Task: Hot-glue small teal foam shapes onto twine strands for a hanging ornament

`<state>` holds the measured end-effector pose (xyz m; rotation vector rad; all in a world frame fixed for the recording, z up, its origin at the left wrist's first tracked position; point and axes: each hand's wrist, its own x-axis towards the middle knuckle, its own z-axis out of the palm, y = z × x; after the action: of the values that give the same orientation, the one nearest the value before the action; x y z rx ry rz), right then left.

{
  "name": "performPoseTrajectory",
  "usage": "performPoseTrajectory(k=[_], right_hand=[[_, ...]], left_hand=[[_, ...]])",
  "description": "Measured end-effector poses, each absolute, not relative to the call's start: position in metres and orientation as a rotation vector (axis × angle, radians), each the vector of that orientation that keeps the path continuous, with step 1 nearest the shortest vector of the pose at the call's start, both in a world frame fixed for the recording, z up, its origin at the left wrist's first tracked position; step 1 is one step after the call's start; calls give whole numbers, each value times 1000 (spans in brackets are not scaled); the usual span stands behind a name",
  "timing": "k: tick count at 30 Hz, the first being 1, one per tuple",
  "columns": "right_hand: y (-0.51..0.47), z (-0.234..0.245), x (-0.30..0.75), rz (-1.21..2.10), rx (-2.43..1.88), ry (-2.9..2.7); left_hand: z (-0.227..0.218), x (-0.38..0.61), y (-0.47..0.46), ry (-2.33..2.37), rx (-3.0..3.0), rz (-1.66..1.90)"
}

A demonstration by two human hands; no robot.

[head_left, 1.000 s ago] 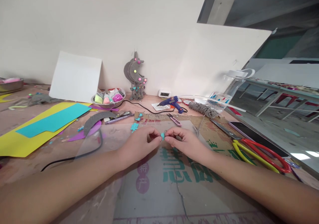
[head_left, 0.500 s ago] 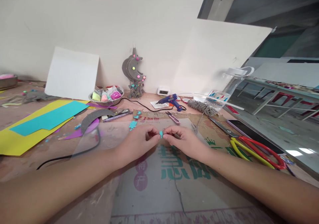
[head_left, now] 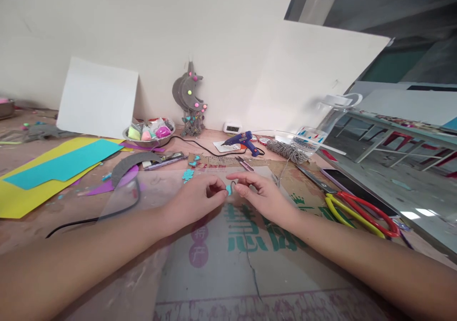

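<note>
My left hand point(head_left: 194, 196) is closed in a pinch on a small teal foam piece point(head_left: 229, 189) just above the plastic-covered cardboard. Facing it, my right hand point(head_left: 266, 197) has its index finger lifted and its thumb apart. A thin grey cord point(head_left: 233, 183) curls up at the teal piece, close to the right fingertips; whether they touch it is unclear. Below the hands a dark strand point(head_left: 254, 271) trails over the cardboard point(head_left: 214, 283). Teal foam cut-outs point(head_left: 188, 174) lie beyond my left hand, and small pink-handled scissors point(head_left: 244, 163) lie beyond both hands.
Behind lie a blue glue gun point(head_left: 243, 142), grey cord bundle point(head_left: 285, 150), clay bowl point(head_left: 148, 140) and moon-shaped hanging ornament point(head_left: 187, 92). Large scissors point(head_left: 357, 209) and a phone point(head_left: 357, 190) are right. Yellow point(head_left: 21, 207) and teal foam sheets point(head_left: 64, 164) lie left.
The fingers of my right hand have come apart from their pinch at the teal piece, and the curled grey cord shows. My left hand keeps its pinch. The view has shifted slightly.
</note>
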<state>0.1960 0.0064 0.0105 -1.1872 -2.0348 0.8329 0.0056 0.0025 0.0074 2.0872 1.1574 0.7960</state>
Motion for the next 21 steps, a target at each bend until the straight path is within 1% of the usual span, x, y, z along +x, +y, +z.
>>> performPoseTrajectory(k=[6, 9, 13, 21], right_hand=[[7, 10, 194, 710, -1189, -1995], [8, 10, 193, 734, -1214, -2095], [9, 6, 192, 774, -1229, -2066], [7, 4, 192, 730, -1203, -2147]], left_hand=[[8, 5, 4, 1196, 2002, 835], [5, 5, 4, 1194, 2013, 864], [5, 6, 2, 1201, 2077, 908], [5, 6, 1, 1210, 2204, 920]])
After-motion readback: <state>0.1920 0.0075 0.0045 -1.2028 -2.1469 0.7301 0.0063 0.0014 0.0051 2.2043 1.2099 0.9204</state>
